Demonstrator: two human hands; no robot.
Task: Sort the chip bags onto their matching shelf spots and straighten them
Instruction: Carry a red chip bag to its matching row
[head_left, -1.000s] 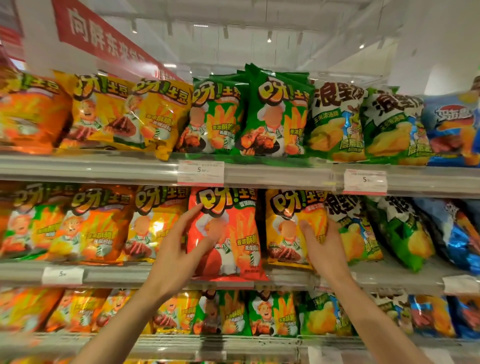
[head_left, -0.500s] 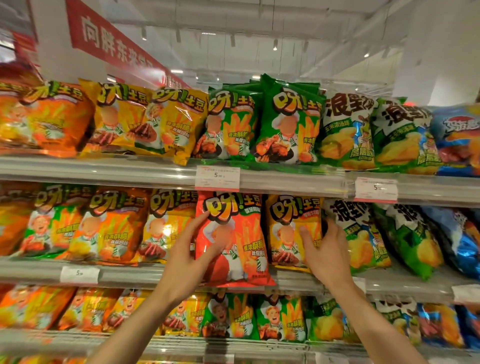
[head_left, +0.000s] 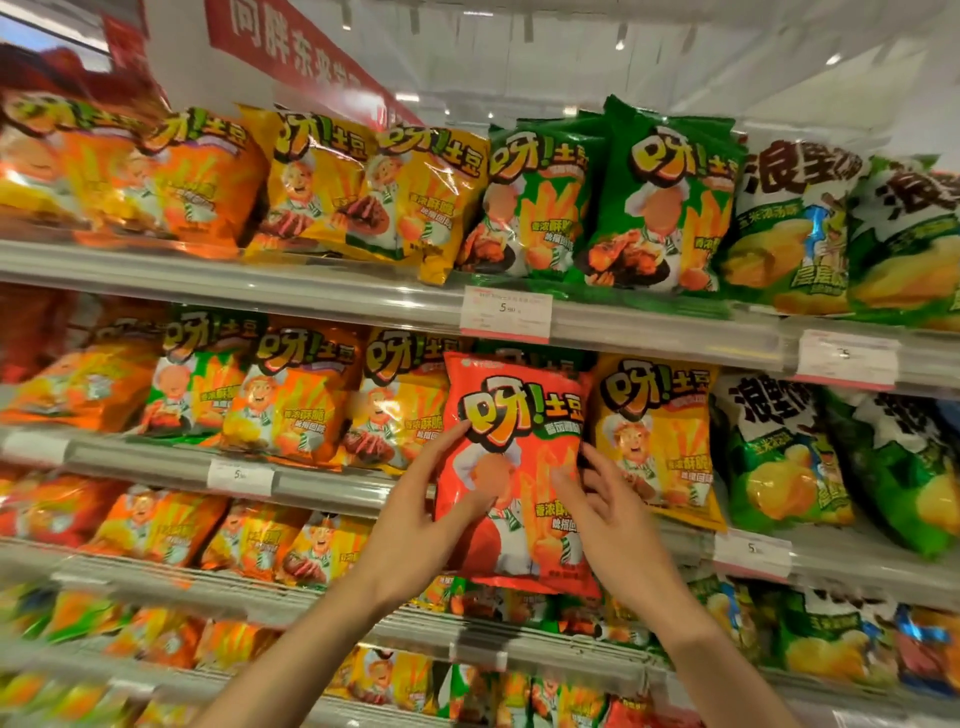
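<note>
Left hand: the left hand (head_left: 415, 512) grips the left edge of the red chip bag (head_left: 514, 467), fingers behind and thumb across the front.
Red bag: it is held upright in front of the middle shelf (head_left: 332, 486), its lower edge hanging past the shelf lip, between the yellow bag to its left (head_left: 400, 395) and the yellow bag to its right (head_left: 657, 436).
Right hand: the right hand (head_left: 610, 514) lies against the bag's right side with fingers spread and bent; whether they pinch the edge I cannot tell.
Risk, slip: the foil looks slick and puffed, so a loose hold could probably let the bag drop to the lower rows.
Risk, knock: pulling or pushing it could drag the neighbouring yellow bags out of line, since they touch or overlap it.
Risk, wrong spot: no other red bags show on this shelf, so it likely belongs elsewhere; a row with red in it sits at the bottom (head_left: 628, 714), blurred.
In the way: the price tag (head_left: 505, 313) and the upper shelf edge sit close above the bag's top.
Around: green bags (head_left: 665, 197) above, green-and-white bags (head_left: 779, 457) at right.
</note>
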